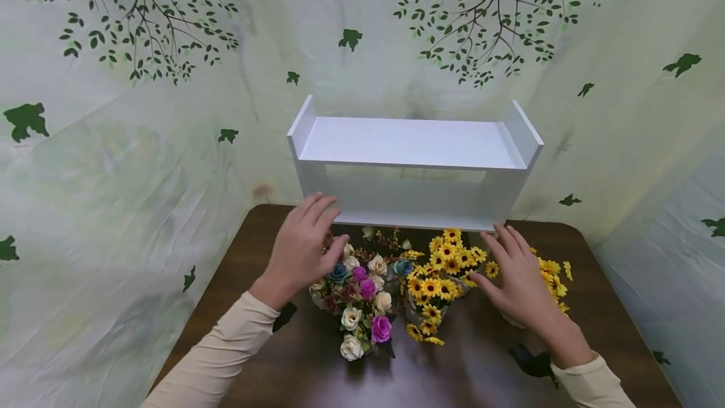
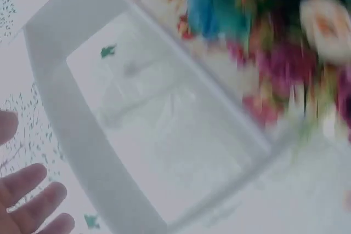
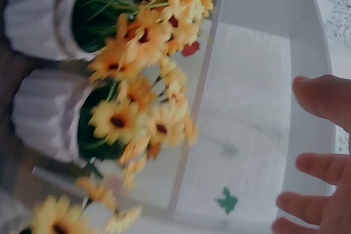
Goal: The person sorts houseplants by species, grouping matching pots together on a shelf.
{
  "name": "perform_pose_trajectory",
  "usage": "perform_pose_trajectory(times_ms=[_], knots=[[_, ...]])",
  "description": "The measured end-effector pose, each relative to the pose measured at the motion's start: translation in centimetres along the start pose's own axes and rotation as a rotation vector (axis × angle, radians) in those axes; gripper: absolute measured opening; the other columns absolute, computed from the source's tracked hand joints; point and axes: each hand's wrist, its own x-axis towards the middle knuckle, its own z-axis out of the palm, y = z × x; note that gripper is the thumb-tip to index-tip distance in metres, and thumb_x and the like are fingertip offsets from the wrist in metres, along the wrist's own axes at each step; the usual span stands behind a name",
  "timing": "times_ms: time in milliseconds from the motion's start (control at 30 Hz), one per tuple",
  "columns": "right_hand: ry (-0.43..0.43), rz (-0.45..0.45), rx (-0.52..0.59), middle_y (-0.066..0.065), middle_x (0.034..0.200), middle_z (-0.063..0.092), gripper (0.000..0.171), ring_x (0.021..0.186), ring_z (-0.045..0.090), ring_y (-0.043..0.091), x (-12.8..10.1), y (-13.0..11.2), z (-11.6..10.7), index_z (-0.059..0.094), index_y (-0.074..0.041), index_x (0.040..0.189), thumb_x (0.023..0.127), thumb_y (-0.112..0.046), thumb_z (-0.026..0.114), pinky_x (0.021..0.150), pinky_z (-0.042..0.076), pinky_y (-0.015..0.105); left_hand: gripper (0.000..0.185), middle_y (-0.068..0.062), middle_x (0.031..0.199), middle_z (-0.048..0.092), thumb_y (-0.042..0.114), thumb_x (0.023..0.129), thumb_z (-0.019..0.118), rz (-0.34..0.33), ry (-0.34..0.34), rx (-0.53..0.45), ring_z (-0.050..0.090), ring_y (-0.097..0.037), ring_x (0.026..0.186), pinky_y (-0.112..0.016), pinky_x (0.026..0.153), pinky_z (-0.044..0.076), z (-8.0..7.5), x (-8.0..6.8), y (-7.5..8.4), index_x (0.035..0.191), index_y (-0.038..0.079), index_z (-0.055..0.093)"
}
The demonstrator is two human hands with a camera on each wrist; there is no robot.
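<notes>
My left hand [image 1: 303, 247] is raised at the left of the artificial roses [image 1: 381, 328], which come in cream, purple and blue. Its fingers are apart and hold nothing. To the right, my right hand [image 1: 518, 282] hangs between two bunches of yellow daisy-like flowers [image 1: 430, 287], partly hiding the farther bunch [image 1: 557, 279]. Nothing is in its spread fingers. The right wrist view shows white pots [image 3: 38, 20] with green stems under the yellow flowers, one tied with a cord. Behind the flowers stands a white two-tier shelf [image 1: 413, 143] with raised side panels.
Everything stands on a dark brown wooden table [image 1: 306, 370], the shelf at its back edge. Pale cloth walls [image 1: 272, 143] printed with leaves and branches surround the table. A black wrist strap [image 1: 532, 361] shows near my right sleeve.
</notes>
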Motion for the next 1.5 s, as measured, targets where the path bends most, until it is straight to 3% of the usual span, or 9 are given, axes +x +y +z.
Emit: perform_pose_trajectory(times_ms=[167, 300, 433, 633, 733, 867, 1033, 1267, 1500], knots=[[-0.078, 0.037, -0.007, 0.031, 0.146, 0.043, 0.071, 0.133, 0.036, 0.053, -2.6, 2.1, -2.0, 0.053, 0.001, 0.137, 0.076, -0.021, 0.083, 0.099, 0.032, 0.072, 0.039, -0.024, 0.119, 0.068, 0.02, 0.084, 0.072, -0.189, 0.051, -0.12, 0.06, -0.041, 0.116, -0.053, 0.102, 0.047, -3.7, 2.4, -4.4, 0.113, -0.005, 0.067], [-0.052, 0.03, -0.014, 0.03, 0.137, 0.051, 0.065, 0.123, 0.046, 0.05, -4.3, 3.8, -3.7, 0.058, 0.003, 0.129, 0.074, -0.016, 0.084, 0.091, 0.039, 0.066, 0.046, -0.024, 0.13, 0.061, 0.022, 0.091, 0.065, -0.467, -0.098, -0.273, 0.055, -0.041, 0.122, -0.055, 0.1, 0.047, -5.6, 4.4, -7.4, 0.128, -0.005, 0.058], [0.002, 0.038, -0.006, 0.026, 0.126, 0.061, 0.055, 0.111, 0.054, 0.043, -5.3, 5.9, -5.0, 0.061, 0.003, 0.124, 0.076, -0.011, 0.082, 0.085, 0.042, 0.055, 0.06, -0.022, 0.147, 0.049, 0.028, 0.094, 0.063, -0.659, -0.249, -0.431, 0.047, -0.039, 0.134, -0.055, 0.108, 0.044, -5.1, 5.6, -9.7, 0.144, 0.001, 0.043], [0.045, 0.202, 0.002, 0.031, 0.114, 0.065, 0.039, 0.1, 0.055, 0.045, -7.9, 9.9, -5.7, 0.063, 0.006, 0.119, 0.086, -0.011, 0.074, 0.078, 0.043, 0.056, 0.069, -0.021, 0.153, 0.043, 0.03, 0.093, 0.065, -0.687, -0.348, -0.519, 0.04, -0.039, 0.142, -0.057, 0.115, 0.036, -1.4, 6.2, -10.8, 0.149, 0.003, 0.038], [-0.013, 0.338, -0.002, 0.037, 0.114, 0.061, 0.039, 0.099, 0.055, 0.053, -9.3, 11.7, -5.8, 0.061, 0.009, 0.119, 0.092, -0.018, 0.069, 0.073, 0.047, 0.063, 0.065, -0.024, 0.15, 0.047, 0.03, 0.093, 0.063, -0.699, -0.337, -0.505, 0.042, -0.04, 0.141, -0.059, 0.115, 0.034, 0.1, 6.1, -10.9, 0.146, 0.0, 0.041], [-0.124, 0.478, -0.014, 0.041, 0.117, 0.059, 0.046, 0.093, 0.061, 0.056, -10.6, 13.5, -5.4, 0.06, 0.011, 0.121, 0.096, -0.028, 0.063, 0.067, 0.053, 0.061, 0.06, -0.026, 0.142, 0.053, 0.03, 0.093, 0.063, -0.731, -0.316, -0.521, 0.05, -0.041, 0.134, -0.057, 0.111, 0.041, 1.3, 6.1, -10.9, 0.141, -0.003, 0.047], [-0.307, 0.566, -0.011, 0.04, 0.123, 0.058, 0.057, 0.096, 0.061, 0.055, -11.4, 15.0, -4.5, 0.056, 0.013, 0.125, 0.099, -0.038, 0.056, 0.068, 0.052, 0.057, 0.051, -0.023, 0.136, 0.06, 0.031, 0.095, 0.06, -0.787, -0.272, -0.548, 0.062, -0.039, 0.122, -0.053, 0.099, 0.053, 2.2, 6.5, -10.5, 0.134, -0.001, 0.055], [-0.516, 0.606, 0.128, 0.042, 0.134, 0.049, 0.068, 0.111, 0.058, 0.055, -11.7, 15.9, -1.7, 0.044, 0.015, 0.136, 0.099, -0.041, 0.057, 0.077, 0.055, 0.054, 0.045, -0.023, 0.131, 0.063, 0.026, 0.094, 0.06, -0.808, -0.243, -0.525, 0.064, -0.038, 0.118, -0.052, 0.096, 0.055, 2.3, 6.6, -10.7, 0.129, -0.001, 0.059], [-0.637, 0.726, 0.268, 0.051, 0.145, 0.021, 0.107, 0.129, 0.03, 0.066, -12.7, 16.5, 3.7, 0.011, 0.023, 0.146, 0.088, -0.045, 0.069, 0.098, 0.04, 0.07, 0.043, -0.024, 0.124, 0.067, 0.025, 0.09, 0.062, -0.796, -0.27, -0.522, 0.065, -0.038, 0.115, -0.052, 0.095, 0.054, 2.3, 6.6, -11.2, 0.123, -0.003, 0.063]])
